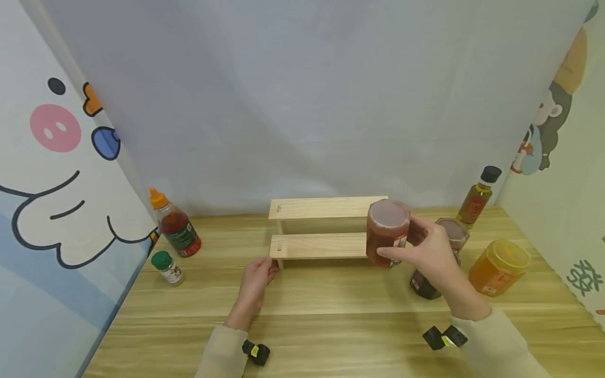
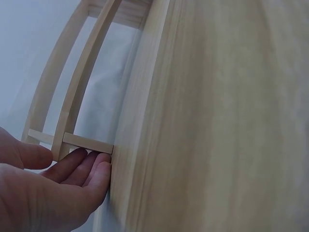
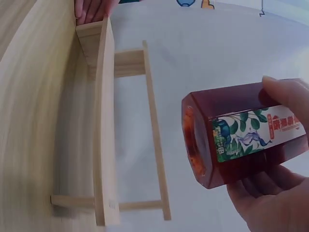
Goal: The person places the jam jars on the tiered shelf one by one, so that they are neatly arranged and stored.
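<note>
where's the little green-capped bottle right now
In the head view, the green-capped bottle stands on the left of the table, just in front of the orange-capped sauce bottle.

No word legible with certainty. Red jar (image 3: 200, 145), right of right-wrist frame: white label, red characters, blurred. White wall (image 1: 557, 220), lower right of head frame: dark character-like sign, unclear. Green-capped shaker (image 1: 169, 269), lower left: dark label marks, too small.

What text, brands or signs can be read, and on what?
Nothing certain.
Red faceted jar: red label characters, too blurred.
Sauce bottle: too small.
Green-capped shaker: too small.
Oil bottle: too small.
Amber jar: too small.
Dark jar: too small.
Right wall character: possibly "發", unsure.
</note>
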`<state>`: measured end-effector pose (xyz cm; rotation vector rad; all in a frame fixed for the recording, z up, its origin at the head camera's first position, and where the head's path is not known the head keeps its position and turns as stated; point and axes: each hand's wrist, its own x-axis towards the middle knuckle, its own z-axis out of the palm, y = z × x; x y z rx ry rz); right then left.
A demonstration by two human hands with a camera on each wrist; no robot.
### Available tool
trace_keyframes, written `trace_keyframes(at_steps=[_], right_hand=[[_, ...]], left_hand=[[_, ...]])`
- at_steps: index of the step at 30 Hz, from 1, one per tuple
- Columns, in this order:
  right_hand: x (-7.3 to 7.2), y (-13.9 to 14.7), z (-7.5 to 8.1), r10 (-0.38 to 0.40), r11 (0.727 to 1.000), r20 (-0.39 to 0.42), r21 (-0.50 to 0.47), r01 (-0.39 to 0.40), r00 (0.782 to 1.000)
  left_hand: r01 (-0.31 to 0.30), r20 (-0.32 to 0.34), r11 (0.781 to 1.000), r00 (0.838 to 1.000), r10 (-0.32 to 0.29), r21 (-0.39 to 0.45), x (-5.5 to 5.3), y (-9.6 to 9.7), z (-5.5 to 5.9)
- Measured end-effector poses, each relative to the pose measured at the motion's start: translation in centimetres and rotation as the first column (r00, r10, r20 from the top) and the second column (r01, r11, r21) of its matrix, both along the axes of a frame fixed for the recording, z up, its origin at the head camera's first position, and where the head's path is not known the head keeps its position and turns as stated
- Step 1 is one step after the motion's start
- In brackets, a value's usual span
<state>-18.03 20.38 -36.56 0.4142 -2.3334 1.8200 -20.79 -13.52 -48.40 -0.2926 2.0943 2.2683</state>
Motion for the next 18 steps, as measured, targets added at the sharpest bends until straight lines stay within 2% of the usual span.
trace_keyframes(at_steps=[7,11,15,18], right_hand=[[-2.6,-2.5,-0.1,0.026,0.999,0.008,-0.038,-0.026,1.000],[-4.1,-4.2,0.0,0.043,0.997,-0.028,-0.062,-0.045,0.999],[-5.3,-5.8,-0.3,0.049,0.994,-0.053,-0.098,-0.054,0.997],[-6.1,-6.9,-0.7,0.040,0.991,-0.038,-0.123,-0.045,0.998]], left_hand=[[-0.006,-0.010,1.000,1.000,0.006,-0.002,-0.1,0.1,-0.1],[-0.019,-0.007,1.000,1.000,0.019,0.002,-0.1,0.2,0.0],[-0.010,-0.008,1.000,1.000,0.010,-0.005,0.0,0.1,0.0],[-0.003,-0.010,1.000,1.000,0.002,-0.019,0.1,0.0,0.0]])
